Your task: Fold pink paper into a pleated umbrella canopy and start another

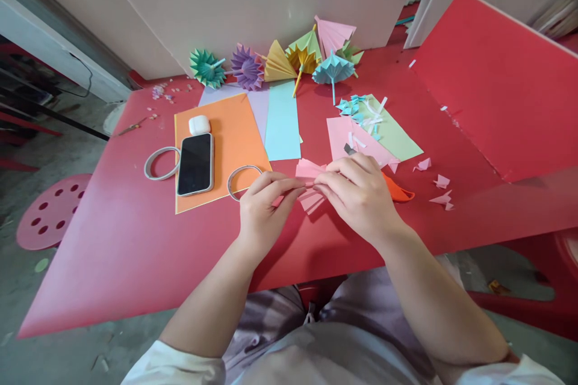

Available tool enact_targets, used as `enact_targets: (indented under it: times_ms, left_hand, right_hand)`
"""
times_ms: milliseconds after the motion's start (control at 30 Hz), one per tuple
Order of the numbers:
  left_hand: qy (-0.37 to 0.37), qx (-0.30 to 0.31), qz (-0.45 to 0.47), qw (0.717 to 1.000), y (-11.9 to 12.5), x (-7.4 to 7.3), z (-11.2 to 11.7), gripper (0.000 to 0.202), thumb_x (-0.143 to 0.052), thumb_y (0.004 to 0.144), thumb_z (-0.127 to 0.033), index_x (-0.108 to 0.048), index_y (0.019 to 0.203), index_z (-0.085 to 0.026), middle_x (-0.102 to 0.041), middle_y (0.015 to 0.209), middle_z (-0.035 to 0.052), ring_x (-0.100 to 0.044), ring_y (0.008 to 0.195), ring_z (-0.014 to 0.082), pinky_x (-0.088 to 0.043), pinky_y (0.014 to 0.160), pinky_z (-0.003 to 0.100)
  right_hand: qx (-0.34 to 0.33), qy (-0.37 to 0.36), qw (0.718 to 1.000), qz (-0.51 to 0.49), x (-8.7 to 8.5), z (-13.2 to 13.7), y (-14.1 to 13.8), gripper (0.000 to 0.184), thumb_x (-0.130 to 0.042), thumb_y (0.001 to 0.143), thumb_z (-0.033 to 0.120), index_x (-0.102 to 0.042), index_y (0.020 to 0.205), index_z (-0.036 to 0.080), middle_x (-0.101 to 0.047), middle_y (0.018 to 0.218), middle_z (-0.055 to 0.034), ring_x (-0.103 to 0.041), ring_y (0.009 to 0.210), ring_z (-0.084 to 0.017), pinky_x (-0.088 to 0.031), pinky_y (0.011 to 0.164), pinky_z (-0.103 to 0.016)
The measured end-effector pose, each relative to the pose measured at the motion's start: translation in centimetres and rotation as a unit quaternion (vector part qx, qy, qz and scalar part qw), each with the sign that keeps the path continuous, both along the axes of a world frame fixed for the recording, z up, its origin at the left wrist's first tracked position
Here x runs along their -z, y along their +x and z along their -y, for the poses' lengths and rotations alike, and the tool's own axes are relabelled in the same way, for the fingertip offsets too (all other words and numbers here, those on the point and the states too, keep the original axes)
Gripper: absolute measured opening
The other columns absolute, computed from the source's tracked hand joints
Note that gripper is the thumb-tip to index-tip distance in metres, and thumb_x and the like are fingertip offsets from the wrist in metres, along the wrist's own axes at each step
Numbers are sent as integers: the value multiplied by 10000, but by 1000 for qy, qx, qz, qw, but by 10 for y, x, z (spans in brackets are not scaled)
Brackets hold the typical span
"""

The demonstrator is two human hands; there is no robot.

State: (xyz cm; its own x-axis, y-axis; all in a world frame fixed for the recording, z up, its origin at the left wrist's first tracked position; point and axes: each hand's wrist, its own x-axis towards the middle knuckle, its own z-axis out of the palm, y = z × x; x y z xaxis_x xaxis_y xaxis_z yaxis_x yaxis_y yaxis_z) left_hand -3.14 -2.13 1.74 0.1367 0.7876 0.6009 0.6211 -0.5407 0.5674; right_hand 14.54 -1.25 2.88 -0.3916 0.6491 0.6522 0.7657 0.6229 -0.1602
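Note:
A strip of pink paper (310, 169), creased into fan-like pleats, is between my two hands just above the red table. My left hand (264, 213) pinches it from the left with thumb and fingers closed. From the right, my right hand (361, 195) has its bent fingers closed on the same paper, and the fingertips of both hands nearly meet at its middle. Beyond my right hand lies an orange-handled tool (398, 188), mostly hidden by that hand. Pink paper (336, 132) and a light green sheet (400, 138) lie flat past my knuckles.
Folded paper umbrellas (334, 68) line the back panel. An orange sheet (226, 108) carries a phone (195, 164) and a white earbud case (199, 125). A tape roll (147, 167) sits left of the phone. Pink scraps (441, 181) lie rightward, before a red board (501, 90).

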Motion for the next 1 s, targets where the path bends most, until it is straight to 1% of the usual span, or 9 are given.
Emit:
enact_targets:
  times_ms: [100, 300, 433, 500, 600, 667, 833, 933, 1000]
  left_hand:
    - [0, 1, -5, 1000, 0, -1, 0, 92, -667, 780, -139, -698, 811, -219, -630, 745, -11, -580, 687, 95, -490, 631, 226]
    - [0, -3, -2, 1000, 1, -1, 1, 66, -670, 780, -151, -690, 795, -213, -631, 739, -8, -584, 675, 97, -499, 636, 229]
    - [20, 8, 12, 1000, 1, 0, 2, 169, -659, 793, -156, -645, 958, -192, -679, 796, 1, -630, 695, 97, -519, 669, 217]
    - [47, 15, -11, 999, 0, 1, 2, 229, -688, 770, -170, -615, 986, -185, -692, 796, 2, -647, 707, 110, -521, 673, 220]
    - [99, 20, -77, 992, -2, 5, 0, 215, -705, 748, -156, -625, 944, -193, -685, 770, 0, -628, 684, 115, -505, 655, 227]
    - [114, 25, -97, 988, -3, 8, -2, 209, -702, 749, -150, -647, 945, -202, -664, 764, 8, -606, 674, 116, -502, 652, 236]
    - [104, 24, -61, 992, -2, 13, -5, 192, -686, 769, -154, -677, 946, -226, -613, 761, 6, -591, 678, 105, -500, 640, 229]
    - [87, 7, -39, 995, 0, 11, -3, 144, -699, 759, -164, -680, 894, -207, -632, 786, 9, -603, 700, 103, -511, 679, 231]
    - [48, -9, -16, 999, 2, 7, -1, 117, -705, 756, -184, -669, 866, -197, -665, 783, 0, -623, 708, 101, -518, 680, 218]
  right_hand:
    - [-3, -3, 1000, 18, -1, 0, 0, 106, -565, 843, 151, -623, 770, 204, -603, 743, -25, -490, 787, -176, -389, 702, -327]
    - [-9, -5, 1000, 7, -1, 0, 0, 105, -573, 839, 149, -622, 767, 207, -615, 753, -20, -494, 779, -170, -389, 699, -321]
    - [7, -6, 1000, -4, -1, -2, 1, 131, -543, 856, 149, -606, 752, 195, -621, 731, -25, -483, 721, -162, -389, 661, -307]
    - [16, -12, 1000, -16, -1, -3, 2, 131, -542, 854, 145, -600, 747, 194, -616, 728, -27, -475, 699, -160, -387, 648, -305]
    - [27, -29, 999, -27, 0, -4, 3, 130, -537, 856, 149, -595, 750, 196, -609, 733, -29, -476, 706, -165, -384, 656, -313]
    - [28, -38, 998, -32, 1, -4, 3, 136, -527, 863, 151, -591, 752, 196, -604, 742, -29, -479, 720, -167, -381, 663, -316]
    - [11, -58, 997, -45, 1, -2, 2, 125, -533, 864, 157, -586, 755, 191, -608, 769, -30, -508, 751, -165, -392, 686, -312]
    - [6, -65, 996, -58, 2, -2, 2, 106, -540, 858, 151, -589, 771, 189, -606, 772, -30, -520, 756, -165, -411, 712, -312]
    - [8, -66, 995, -72, 2, -1, 2, 95, -544, 850, 144, -591, 780, 187, -600, 766, -27, -511, 740, -160, -422, 718, -310]
